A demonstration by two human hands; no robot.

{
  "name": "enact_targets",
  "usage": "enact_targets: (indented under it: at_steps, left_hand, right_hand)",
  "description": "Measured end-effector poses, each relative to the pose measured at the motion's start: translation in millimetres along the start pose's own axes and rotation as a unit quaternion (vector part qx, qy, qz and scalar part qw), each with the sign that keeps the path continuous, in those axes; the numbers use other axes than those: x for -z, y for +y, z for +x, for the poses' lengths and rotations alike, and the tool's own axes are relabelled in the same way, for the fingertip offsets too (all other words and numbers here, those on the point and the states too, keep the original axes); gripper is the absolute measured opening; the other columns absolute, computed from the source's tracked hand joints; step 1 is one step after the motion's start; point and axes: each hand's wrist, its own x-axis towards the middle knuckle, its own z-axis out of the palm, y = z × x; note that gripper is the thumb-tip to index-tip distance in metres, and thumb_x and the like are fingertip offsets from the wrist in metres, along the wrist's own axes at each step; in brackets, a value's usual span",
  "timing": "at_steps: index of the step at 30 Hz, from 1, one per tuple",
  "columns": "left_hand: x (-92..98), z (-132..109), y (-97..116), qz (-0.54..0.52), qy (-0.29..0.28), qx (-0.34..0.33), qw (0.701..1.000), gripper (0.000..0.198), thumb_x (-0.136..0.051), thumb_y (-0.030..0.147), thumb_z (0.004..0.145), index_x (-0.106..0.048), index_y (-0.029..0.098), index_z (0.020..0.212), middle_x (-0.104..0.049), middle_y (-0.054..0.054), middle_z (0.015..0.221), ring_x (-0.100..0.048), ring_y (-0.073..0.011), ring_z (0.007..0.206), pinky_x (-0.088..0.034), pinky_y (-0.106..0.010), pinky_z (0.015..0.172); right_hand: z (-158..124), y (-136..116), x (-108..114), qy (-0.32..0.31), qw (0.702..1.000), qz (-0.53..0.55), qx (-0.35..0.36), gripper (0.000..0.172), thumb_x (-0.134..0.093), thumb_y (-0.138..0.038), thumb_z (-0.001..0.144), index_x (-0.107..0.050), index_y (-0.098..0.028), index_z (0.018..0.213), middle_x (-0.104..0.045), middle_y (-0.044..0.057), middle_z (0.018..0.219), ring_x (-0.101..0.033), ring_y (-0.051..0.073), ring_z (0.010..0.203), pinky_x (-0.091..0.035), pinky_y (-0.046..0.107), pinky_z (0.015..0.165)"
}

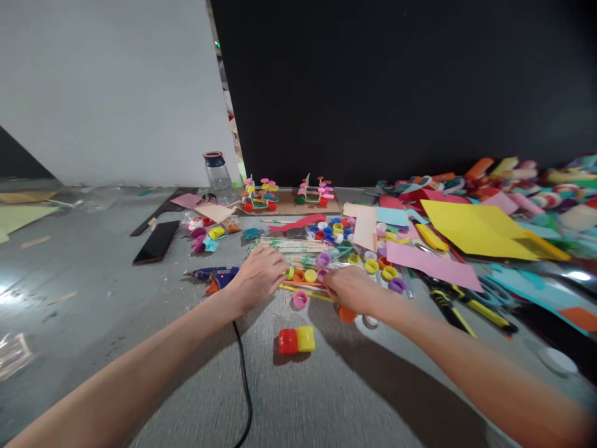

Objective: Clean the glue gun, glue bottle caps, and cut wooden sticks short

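Observation:
My left hand [262,277] is curled over the table, its fingertips closed at a yellow-green bottle cap [289,274]. Facing it, my right hand [353,289] has its fingers bent together against a purple bottle cap [322,275]. Between the hands lie an orange cap [298,275] and a yellow cap [310,275]. A pink cap [301,300] sits just in front of them. Nearer to me, a red cap [288,341] and a yellow cap [306,338] stand side by side, touching. Behind my hands are bundled wooden sticks [293,246]. My curled fingers partly hide both gripped caps.
A blue glue gun [215,274] with a black cord [245,379] lies by my left wrist. Further left is a black phone [157,242]. Two small cap-wheeled models [261,194] stand at the back near a bottle [219,177]. Pliers [450,305] and yellow paper [476,227] are right.

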Motion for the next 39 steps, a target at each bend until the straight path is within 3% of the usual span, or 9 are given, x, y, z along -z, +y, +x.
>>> enact_targets:
  at_steps: [5,12,17,21,22,24,27,31,39]
  left_hand:
    - [11.5,-6,6,-0.037,0.032,0.017,0.999,0.022,-0.051,0.025,0.103,-0.07,0.014,0.101,-0.07,-0.01,0.102,-0.061,-0.0275,0.104,-0.042,-0.043,0.09]
    - [24.9,-3,36,-0.088,0.033,-0.021,0.995,0.021,-0.054,0.03,0.102,-0.069,0.018,0.11,-0.071,-0.008,0.107,-0.062,-0.0229,0.101,-0.046,-0.037,0.09]
    - [30.7,-3,48,-0.089,0.007,-0.016,0.996,0.029,-0.047,0.027,0.104,-0.071,0.016,0.091,-0.07,-0.008,0.091,-0.064,-0.0228,0.088,-0.048,-0.035,0.08]
    - [36.6,-21,50,-0.102,0.015,0.068,0.992,0.037,-0.034,0.027,0.107,-0.067,0.015,0.094,-0.071,-0.008,0.091,-0.066,-0.021,0.085,-0.049,-0.032,0.075]
    - [37.6,-27,51,-0.106,0.019,0.094,0.99,0.037,-0.033,0.029,0.108,-0.065,0.015,0.097,-0.071,-0.007,0.09,-0.067,-0.02,0.083,-0.048,-0.031,0.072]
    - [37.5,-41,56,-0.118,0.014,0.136,0.984,0.031,-0.041,0.038,0.106,-0.064,0.017,0.104,-0.07,-0.003,0.083,-0.066,-0.0175,0.073,-0.046,-0.028,0.065]
    - [30.6,-58,69,-0.147,-0.057,0.179,0.971,0.043,-0.066,0.056,0.089,-0.064,0.019,0.11,-0.068,0.002,0.071,-0.064,-0.0176,0.063,-0.04,-0.026,0.056]
    - [15.5,-67,85,-0.17,-0.118,0.194,0.959,0.033,-0.07,0.049,0.087,-0.064,0.02,0.102,-0.071,0.0,0.073,-0.067,-0.0195,0.065,-0.035,-0.025,0.055]
    - [5.0,-70,79,-0.2,-0.099,0.226,0.948,0.015,-0.062,0.035,0.089,-0.061,0.022,0.084,-0.065,0.002,0.066,-0.063,-0.0179,0.061,-0.032,-0.026,0.055]
  right_hand:
    - [-28,17,27,0.075,0.996,0.055,0.004,0.012,-0.057,-0.019,0.096,-0.066,-0.016,0.091,-0.072,0.009,0.089,-0.068,0.022,0.084,-0.046,0.032,0.07]
    - [-75,29,41,0.15,0.965,0.217,0.003,0.022,-0.051,-0.035,0.102,-0.063,-0.023,0.088,-0.069,-0.002,0.08,-0.06,0.012,0.071,-0.042,0.025,0.063]
    - [-79,25,30,0.201,0.862,0.466,0.016,0.025,-0.059,-0.043,0.097,-0.067,-0.022,0.085,-0.061,-0.002,0.069,-0.052,0.012,0.061,-0.041,0.025,0.055]
    - [-77,16,18,0.259,0.795,0.548,-0.03,0.028,-0.056,-0.046,0.097,-0.066,-0.022,0.109,-0.066,0.001,0.077,-0.058,0.015,0.064,-0.047,0.028,0.058]
    - [-77,10,14,0.264,0.803,0.533,-0.038,0.03,-0.057,-0.046,0.097,-0.065,-0.023,0.113,-0.068,0.003,0.083,-0.061,0.016,0.069,-0.05,0.03,0.064]
    - [-76,-6,6,0.226,0.863,0.452,-0.013,0.031,-0.063,-0.045,0.094,-0.064,-0.023,0.116,-0.071,0.006,0.098,-0.066,0.021,0.085,-0.053,0.036,0.077]
    - [-72,-35,-8,0.142,0.946,0.275,0.093,0.046,-0.078,-0.044,0.082,-0.064,-0.02,0.119,-0.069,0.011,0.118,-0.062,0.028,0.11,-0.05,0.044,0.095]
    - [-63,-58,-27,0.142,0.959,0.211,0.12,0.038,-0.081,-0.035,0.081,-0.064,-0.016,0.109,-0.067,0.012,0.117,-0.057,0.03,0.114,-0.049,0.047,0.098]
    - [-67,-47,-32,0.186,0.959,0.195,0.088,0.014,-0.07,-0.022,0.088,-0.065,-0.016,0.1,-0.067,0.012,0.113,-0.056,0.029,0.113,-0.046,0.049,0.102]
